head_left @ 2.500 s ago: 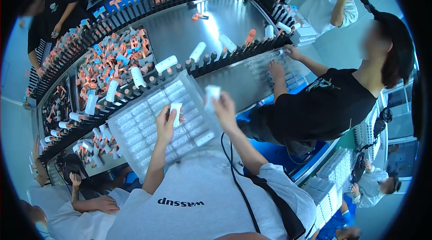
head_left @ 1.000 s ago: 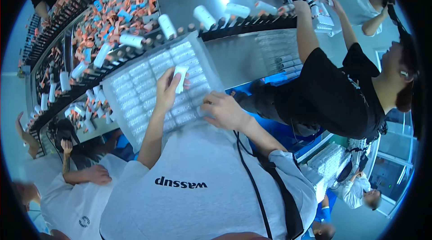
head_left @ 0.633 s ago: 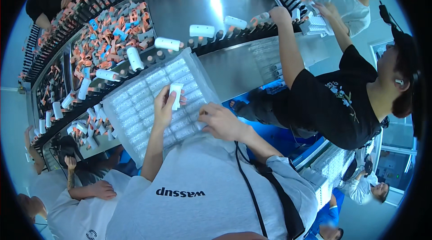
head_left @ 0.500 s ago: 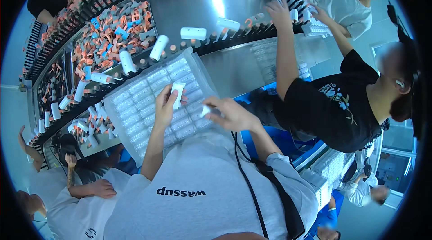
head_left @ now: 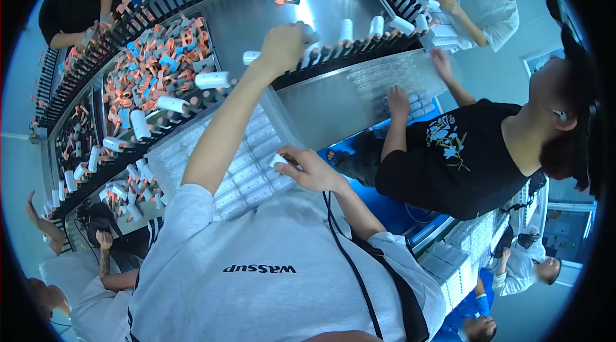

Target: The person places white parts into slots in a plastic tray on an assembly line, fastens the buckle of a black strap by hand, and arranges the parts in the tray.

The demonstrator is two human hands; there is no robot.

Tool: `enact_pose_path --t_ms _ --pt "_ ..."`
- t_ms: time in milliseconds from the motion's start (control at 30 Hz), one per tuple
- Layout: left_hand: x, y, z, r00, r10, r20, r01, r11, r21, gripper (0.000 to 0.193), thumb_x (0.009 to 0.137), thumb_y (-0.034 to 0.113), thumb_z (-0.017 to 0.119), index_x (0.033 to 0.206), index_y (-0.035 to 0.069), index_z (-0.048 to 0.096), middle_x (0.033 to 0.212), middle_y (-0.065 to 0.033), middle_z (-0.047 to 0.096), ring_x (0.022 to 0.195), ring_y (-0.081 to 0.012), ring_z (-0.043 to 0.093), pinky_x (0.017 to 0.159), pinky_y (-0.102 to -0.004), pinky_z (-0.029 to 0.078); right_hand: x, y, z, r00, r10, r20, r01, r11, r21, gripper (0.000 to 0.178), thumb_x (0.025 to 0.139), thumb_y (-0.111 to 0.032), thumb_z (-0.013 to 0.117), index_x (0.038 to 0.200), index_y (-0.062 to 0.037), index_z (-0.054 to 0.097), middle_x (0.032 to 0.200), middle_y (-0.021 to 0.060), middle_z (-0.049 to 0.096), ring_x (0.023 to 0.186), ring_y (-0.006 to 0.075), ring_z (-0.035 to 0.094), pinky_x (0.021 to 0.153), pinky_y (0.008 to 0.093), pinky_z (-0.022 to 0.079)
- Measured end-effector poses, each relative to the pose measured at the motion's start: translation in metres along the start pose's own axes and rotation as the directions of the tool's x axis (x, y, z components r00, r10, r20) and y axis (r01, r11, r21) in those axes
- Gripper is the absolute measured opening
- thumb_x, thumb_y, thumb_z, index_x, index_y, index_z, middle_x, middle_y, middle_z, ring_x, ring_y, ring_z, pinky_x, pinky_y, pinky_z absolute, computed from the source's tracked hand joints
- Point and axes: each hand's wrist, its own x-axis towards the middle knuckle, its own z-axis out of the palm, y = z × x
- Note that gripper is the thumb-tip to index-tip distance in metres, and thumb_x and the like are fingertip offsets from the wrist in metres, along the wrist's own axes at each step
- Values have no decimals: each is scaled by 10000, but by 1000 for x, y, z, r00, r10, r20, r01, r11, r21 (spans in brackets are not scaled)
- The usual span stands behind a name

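Note:
My left hand reaches over the black conveyor rail, back turned up. Its fingers are partly hidden and blurred, so whether it holds anything is unclear. Beside that wrist a white cylindrical casing sits on the rail, partly covered by the arm. Closer in, my right hand is closed on a small white piece, pinched between thumb and fingers. Below both hands lies a clear plastic tray with rows of pockets; my left forearm crosses over it.
More white casings stand on the rail's posts. Behind it a metal bin holds piled orange, grey and blue clips. At right a co-worker in a black shirt has hands near another plastic tray. Further co-workers stand around the line.
My left hand has gone from above the tray, where it held a white casing, out to the rail. My right hand has shifted slightly left. The co-worker's hands have come down from the rail.

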Motion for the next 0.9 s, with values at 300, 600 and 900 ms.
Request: enact_pose_path --t_ms 300,600,900 --pt "-45 -30 26 996 -46 77 32 985 168 248 937 175 601 1126 13 585 1032 -225 675 933 -407 683 786 -504 544 0 -2 -3 998 51 -25 -50 999 20 274 991 -209 626 1130 25 593 821 143 666 760 227 656 704 351 497" --pt "-101 -41 -11 977 -211 21 192 923 334 460 968 267 587 1282 -47 469 1066 -202 627 924 -383 686 738 -471 573 9 -8 -6 999 45 29 -46 998 33 336 971 -239 666 1187 16 629 911 132 717 804 198 683 743 325 522" --pt "-185 8 -74 928 -102 -359 125 991 39 484 885 107 660 1331 -25 525 1305 -236 557 1202 -424 526 1013 -486 419 5 -6 -3 995 100 -14 -100 995 10 332 942 -286 697 1110 -1 683 871 143 716 761 225 685 712 344 519"
